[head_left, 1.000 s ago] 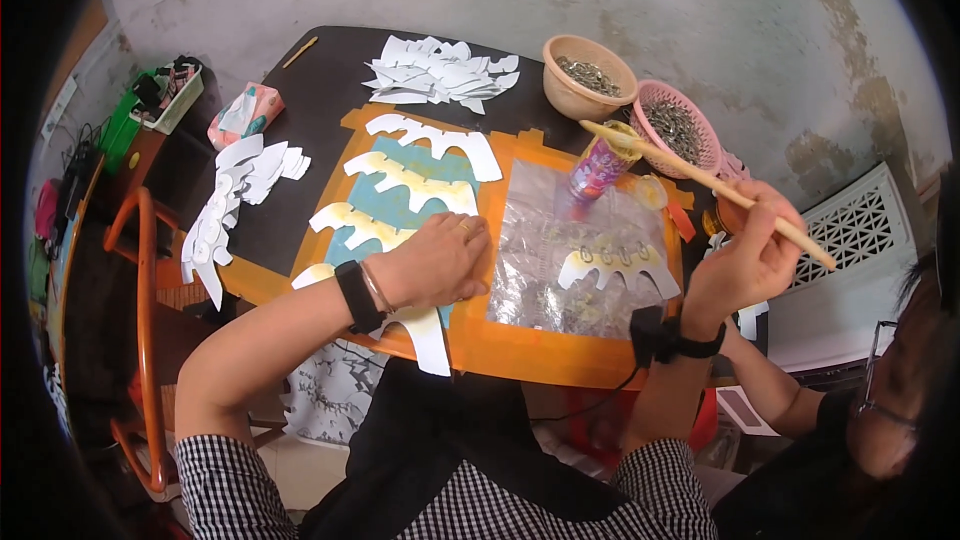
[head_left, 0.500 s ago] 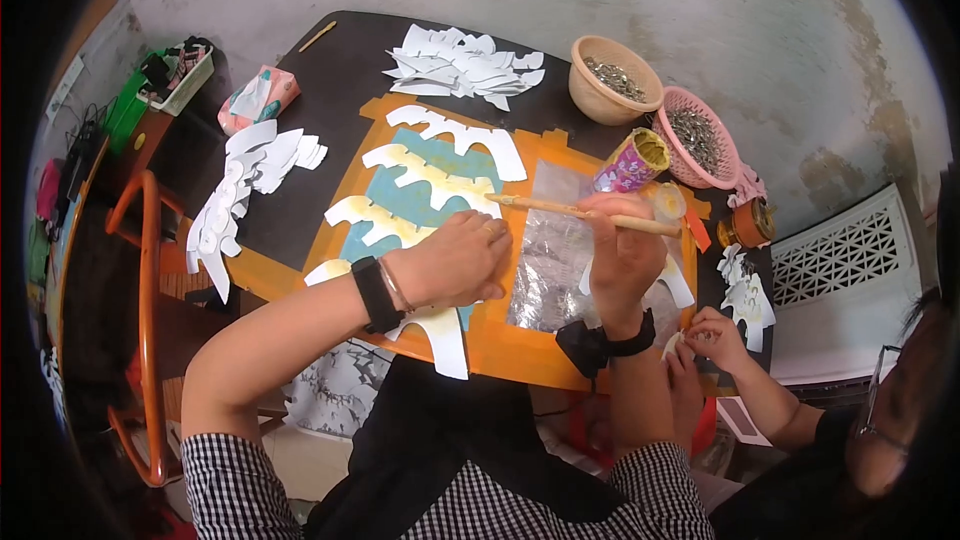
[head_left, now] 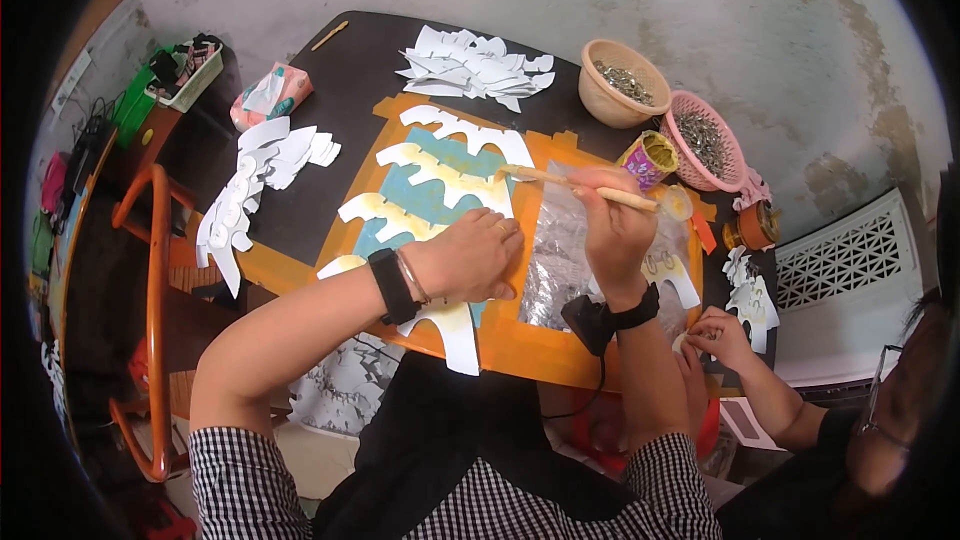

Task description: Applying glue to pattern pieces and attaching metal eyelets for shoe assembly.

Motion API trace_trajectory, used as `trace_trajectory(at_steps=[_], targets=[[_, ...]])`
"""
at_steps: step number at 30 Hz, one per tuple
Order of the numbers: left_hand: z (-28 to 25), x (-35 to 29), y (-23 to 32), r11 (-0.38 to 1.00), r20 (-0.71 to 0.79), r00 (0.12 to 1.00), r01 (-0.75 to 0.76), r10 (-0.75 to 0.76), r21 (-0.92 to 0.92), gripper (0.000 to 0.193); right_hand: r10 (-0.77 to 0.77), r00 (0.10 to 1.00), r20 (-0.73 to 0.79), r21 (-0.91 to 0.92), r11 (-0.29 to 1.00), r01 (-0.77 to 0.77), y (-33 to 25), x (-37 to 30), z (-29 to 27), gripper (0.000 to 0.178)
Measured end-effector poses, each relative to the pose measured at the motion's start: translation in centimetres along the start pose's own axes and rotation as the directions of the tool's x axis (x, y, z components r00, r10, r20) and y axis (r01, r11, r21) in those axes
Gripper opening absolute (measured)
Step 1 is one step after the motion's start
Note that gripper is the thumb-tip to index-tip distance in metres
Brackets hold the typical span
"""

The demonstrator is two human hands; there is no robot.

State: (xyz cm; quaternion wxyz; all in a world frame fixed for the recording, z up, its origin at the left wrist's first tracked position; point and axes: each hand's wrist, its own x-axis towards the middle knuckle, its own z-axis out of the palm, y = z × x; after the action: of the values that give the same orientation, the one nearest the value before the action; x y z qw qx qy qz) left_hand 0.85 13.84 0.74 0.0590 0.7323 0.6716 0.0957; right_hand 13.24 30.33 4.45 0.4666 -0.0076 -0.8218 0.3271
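Note:
My right hand [head_left: 618,240] grips a pale wooden-handled brush [head_left: 580,185]. Its tip is at the upper right edge of a white curved cut-out piece [head_left: 445,168] smeared with yellow. My left hand [head_left: 465,255] lies palm down with fingers stretched out, over the lower pieces and partly covering them. More scalloped white pieces lie in rows on a blue-green mat [head_left: 432,143]: a mostly white top piece [head_left: 470,130], a yellowed piece [head_left: 385,215] and a bottom piece [head_left: 455,338].
Orange tape [head_left: 540,352] frames the mat and clear plastic film [head_left: 555,270]. Paper stacks [head_left: 475,65], a tissue pack [head_left: 272,95], baskets of metal bits [head_left: 625,105] and a purple can [head_left: 648,162] stand around. At right, another person's hand [head_left: 722,335] works.
The brush tip has moved up from the second piece's right part to its upper edge. My left hand stays in place; the whole view has shifted slightly right.

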Motion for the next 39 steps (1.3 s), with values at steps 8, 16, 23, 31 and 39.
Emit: trace_trajectory(at_steps=[8, 16, 23, 31, 39], targets=[[-0.8, 0.3, -0.2, 0.992, 0.173, 0.982, 0.091, -0.074, -0.092, 0.074, -0.287, 0.916, -0.279, -0.062, 0.958, 0.282, -3.9, 4.5, -7.1, 0.008], [-1.5, 0.1, 1.1, 0.986, 0.153, 0.985, 0.102, -0.082, -0.128, 0.07, 0.035, 0.949, -0.313, -0.204, 0.973, -0.103, -0.4, 7.7, -12.2, 0.011], [-8.7, -3.8, -1.7, 0.952, 0.16, 0.985, 0.103, -0.059, -0.289, 0.07, 0.306, 0.945, -0.118, -0.275, 0.904, -0.327, 5.9, 7.7, -10.0, 0.017], [-8.8, -6.0, -16.2, 0.863, 0.24, 0.857, 0.492, -0.457, -0.114, 0.065, 0.215, 0.927, -0.306, -0.06, 0.968, -0.244, 1.7, 8.4, -12.9, 0.016], [-4.2, -5.0, -20.0, 0.896, 0.154, 0.898, 0.43, -0.412, -0.112, 0.059, 0.161, 0.891, -0.424, 0.025, 0.986, -0.166, -0.8, 7.3, -14.0, 0.014]])
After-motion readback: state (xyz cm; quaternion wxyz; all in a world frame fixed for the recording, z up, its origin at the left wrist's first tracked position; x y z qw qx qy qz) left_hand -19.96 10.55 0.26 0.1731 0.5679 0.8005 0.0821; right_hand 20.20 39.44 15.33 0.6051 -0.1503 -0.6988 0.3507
